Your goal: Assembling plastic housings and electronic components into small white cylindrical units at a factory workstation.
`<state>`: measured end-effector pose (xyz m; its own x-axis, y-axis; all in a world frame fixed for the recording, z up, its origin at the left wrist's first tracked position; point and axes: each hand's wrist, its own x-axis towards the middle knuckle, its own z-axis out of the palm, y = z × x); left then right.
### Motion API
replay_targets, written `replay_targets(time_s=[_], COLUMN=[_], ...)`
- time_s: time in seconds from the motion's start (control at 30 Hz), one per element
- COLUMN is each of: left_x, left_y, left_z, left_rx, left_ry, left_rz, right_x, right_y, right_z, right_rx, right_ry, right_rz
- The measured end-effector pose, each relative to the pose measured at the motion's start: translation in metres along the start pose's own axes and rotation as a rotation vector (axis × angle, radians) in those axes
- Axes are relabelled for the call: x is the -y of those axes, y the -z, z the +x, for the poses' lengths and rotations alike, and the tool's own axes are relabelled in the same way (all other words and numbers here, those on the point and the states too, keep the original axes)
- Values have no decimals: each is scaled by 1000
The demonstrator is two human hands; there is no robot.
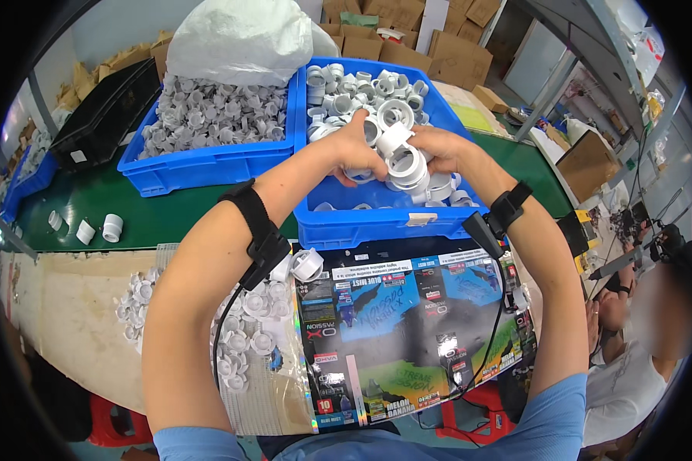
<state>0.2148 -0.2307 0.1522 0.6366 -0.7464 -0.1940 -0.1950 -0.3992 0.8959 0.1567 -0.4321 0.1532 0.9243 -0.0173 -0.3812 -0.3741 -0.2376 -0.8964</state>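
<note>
Holding a cluster of white plastic rings [401,154] between them, the person's left hand [354,146] and right hand [444,150] meet above a blue crate [377,223] at the far middle of the tabletop [169,211]. Fingers of both hands are curled tight and clamped on the rings, which stack against one another just over the crate's heap of similar white rings. Each wrist wears a black strap with a cable.

Beside it, toward the tabletop's left, a second blue crate [200,165] holds grey-white caps, with a filled white sack [238,38] leaning over its far rim. Nearer the person, a glossy printed carton [407,330] lies flat at the near edge, and loose white caps [246,330] spread on a mat beside it. Three small white rings [88,228] sit on the green surface near the left edge. Another seated person [638,353] is at the right.
</note>
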Motion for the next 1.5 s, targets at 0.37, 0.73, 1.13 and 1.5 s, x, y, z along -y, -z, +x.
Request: replay_targets(time_s=[0.37,0.73,1.13,1.5], left_x=[-49,48,84,113], left_y=[-24,-121,-144,-104], left_z=[-116,-147,-130,-127], left_rx=[-35,-41,-297,-166], left_ry=[24,195,-210,-625], left_rz=[53,178,964,1066], right_x=[16,-132,-163,-189], right_y=[-48,-97,-87,-119], right_z=[-104,-116,-97,-144], right_rx=[84,143,-319,-665], right_ry=[68,-44,316,560], right_rz=[69,258,-394,-697])
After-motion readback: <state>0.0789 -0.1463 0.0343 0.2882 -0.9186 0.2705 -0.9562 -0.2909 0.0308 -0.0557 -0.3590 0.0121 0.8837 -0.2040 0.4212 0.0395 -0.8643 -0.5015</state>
